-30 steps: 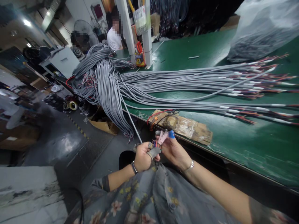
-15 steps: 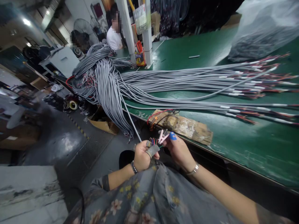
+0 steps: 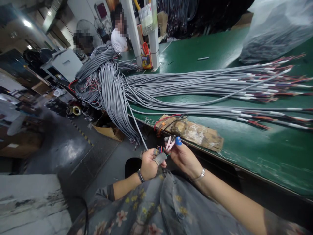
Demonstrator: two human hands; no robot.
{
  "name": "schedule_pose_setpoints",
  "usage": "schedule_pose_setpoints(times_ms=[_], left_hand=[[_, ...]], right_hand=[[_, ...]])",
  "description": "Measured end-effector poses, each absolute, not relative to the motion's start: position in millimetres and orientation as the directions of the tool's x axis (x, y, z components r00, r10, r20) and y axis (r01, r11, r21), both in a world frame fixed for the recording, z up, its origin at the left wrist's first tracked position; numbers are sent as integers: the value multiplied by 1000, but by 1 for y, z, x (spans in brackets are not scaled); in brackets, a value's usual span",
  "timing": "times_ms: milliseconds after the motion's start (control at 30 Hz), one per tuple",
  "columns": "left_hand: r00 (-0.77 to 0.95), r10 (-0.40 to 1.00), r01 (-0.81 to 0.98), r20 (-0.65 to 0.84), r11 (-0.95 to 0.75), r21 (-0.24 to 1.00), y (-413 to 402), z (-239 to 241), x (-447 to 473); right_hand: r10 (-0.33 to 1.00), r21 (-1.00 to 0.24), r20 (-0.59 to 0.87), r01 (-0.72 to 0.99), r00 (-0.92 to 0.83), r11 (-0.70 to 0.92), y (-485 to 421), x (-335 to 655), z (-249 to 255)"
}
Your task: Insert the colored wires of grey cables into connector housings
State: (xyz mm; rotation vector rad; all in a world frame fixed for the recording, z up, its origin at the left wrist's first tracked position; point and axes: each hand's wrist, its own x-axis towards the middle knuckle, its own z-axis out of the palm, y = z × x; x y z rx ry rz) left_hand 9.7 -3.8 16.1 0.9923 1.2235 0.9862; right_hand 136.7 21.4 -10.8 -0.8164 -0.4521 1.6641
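My left hand (image 3: 149, 164), with grey wraps on its thumb and finger, is closed around the end of a grey cable (image 3: 140, 132). Thin coloured wires (image 3: 160, 149) fan out above its thumb, and a green one sticks out to the right. Close by on the right, my right hand (image 3: 184, 158) pinches a small pale pink clip-like tool (image 3: 169, 143) with V-shaped arms. A blue cover (image 3: 178, 141) sits on one of its digits. The tool is beside the wire tips; whether it touches them I cannot tell.
A large bundle of grey cables (image 3: 110, 81) lies across the green table (image 3: 256, 163), stripped ends at the right. A worn wooden board (image 3: 195, 132) rests at the near edge. Behind are a plastic bag (image 3: 276, 36), a post (image 3: 154, 39) and a seated person (image 3: 119, 39).
My right hand and the pink tool have shifted slightly left, and the hand has tilted a little. My left hand keeps its hold on the cable.
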Motion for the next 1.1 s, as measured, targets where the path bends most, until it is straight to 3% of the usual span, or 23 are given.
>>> schedule_pose_setpoints(times_ms=[267,467,733,900,1100], left_hand=[[96,972,0,-214,215,977,-10,18,1],[64,980,-5,-191,191,981,-12,13,-3],[90,972,-69,-219,226,972,-5,15,8],[94,967,-96,-236,245,965,-3,13,11],[78,962,-83,-263,269,959,-3,16,10]], right_hand=[[928,-612,-333,-711,-165,-346,16,140,-11],[947,-713,-289,-629,-141,-312,17,140,-4],[983,-859,-180,-494,46,-135,15,140,-11],[959,-733,-237,-621,-152,-280,21,141,-13],[947,-647,-292,-702,-135,-300,25,139,-13]])
